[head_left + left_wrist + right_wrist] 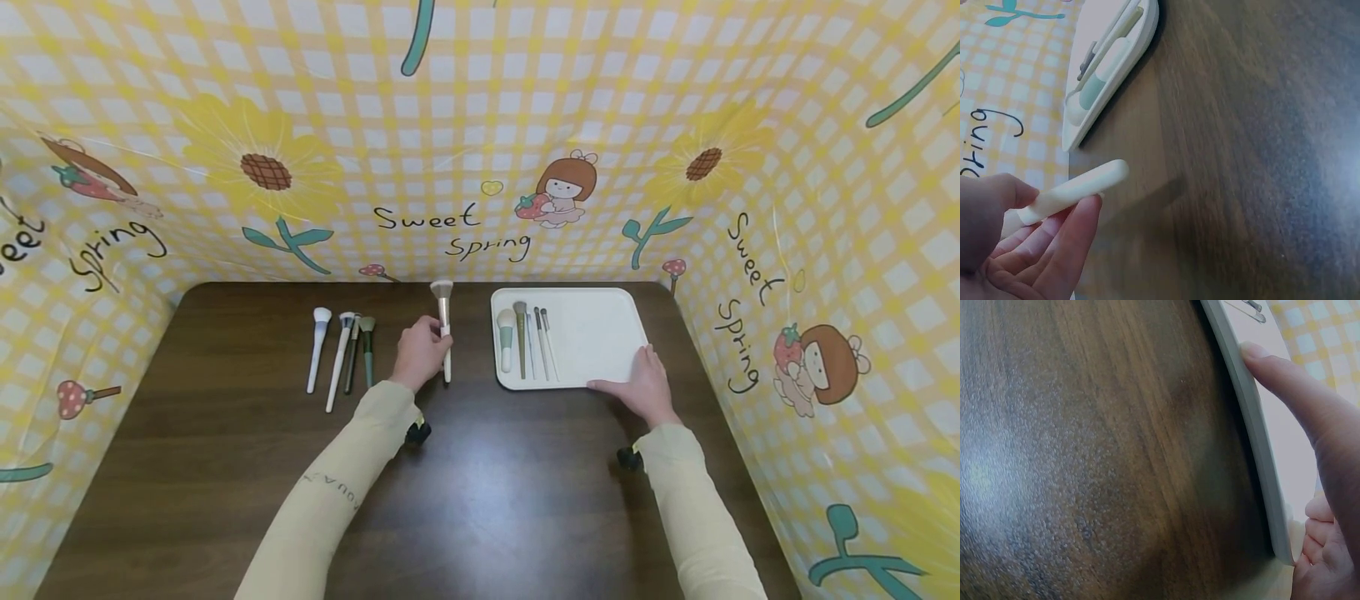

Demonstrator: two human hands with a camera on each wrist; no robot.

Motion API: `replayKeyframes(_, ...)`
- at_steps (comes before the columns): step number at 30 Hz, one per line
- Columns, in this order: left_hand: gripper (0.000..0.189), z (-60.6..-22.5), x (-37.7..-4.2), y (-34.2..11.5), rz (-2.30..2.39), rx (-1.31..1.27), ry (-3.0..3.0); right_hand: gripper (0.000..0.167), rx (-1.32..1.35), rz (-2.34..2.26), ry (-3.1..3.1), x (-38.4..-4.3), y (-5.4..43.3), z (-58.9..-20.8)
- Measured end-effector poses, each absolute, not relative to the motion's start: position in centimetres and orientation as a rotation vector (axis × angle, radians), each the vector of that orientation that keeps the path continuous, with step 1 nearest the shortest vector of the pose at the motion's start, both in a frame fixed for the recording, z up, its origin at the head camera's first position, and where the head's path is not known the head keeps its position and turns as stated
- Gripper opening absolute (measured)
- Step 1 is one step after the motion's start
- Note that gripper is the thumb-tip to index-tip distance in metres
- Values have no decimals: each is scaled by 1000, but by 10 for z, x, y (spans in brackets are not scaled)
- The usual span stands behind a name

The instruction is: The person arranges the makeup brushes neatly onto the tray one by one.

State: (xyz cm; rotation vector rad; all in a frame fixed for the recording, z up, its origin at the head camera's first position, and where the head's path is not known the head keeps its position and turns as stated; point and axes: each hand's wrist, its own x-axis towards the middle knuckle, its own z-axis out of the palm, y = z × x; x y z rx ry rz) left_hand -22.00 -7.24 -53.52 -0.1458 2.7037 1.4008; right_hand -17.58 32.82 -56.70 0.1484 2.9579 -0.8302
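Observation:
My left hand [422,353] pinches a makeup brush [442,305] by its white handle, thumb on one side and fingertips on the other. Its pale bristles point toward the back edge; in the left wrist view the rounded handle end [1110,174] juts past my fingers over the table. My right hand [647,390] grips the near right corner of a white tray [600,333], thumb along the front rim and fingers round the right side. Inside the tray's left part lie a thick white-and-green brush [506,342], an olive-handled brush [522,346] and several thin brushes [545,333].
Left of my left hand, several more brushes lie side by side: a white one [317,350], a longer white one [339,367], a dark one [351,360] and a green-handled one [367,350]. Checked cloth [450,125] rises behind and beside the dark wooden table [480,492].

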Motion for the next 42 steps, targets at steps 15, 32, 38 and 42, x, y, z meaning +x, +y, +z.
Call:
replayKeyframes(15, 49, -531, -217, -62, 1395, -43, 2709, 137, 162, -824, 2948, -177, 329, -569)
replayKeyframes(32, 44, -531, -213, -37, 1414, 17, 2718, 139, 164, -807, 2942, -177, 330, -570)
replayKeyframes(38, 48, -533, -211, -28, 1430, 53, 2709, 140, 161, -812, 2943, -177, 331, -571)
replayKeyframes(42, 53, -534, -210, -24, 1446, 74, 2724, 141, 161, -816, 2947, -177, 331, -572)
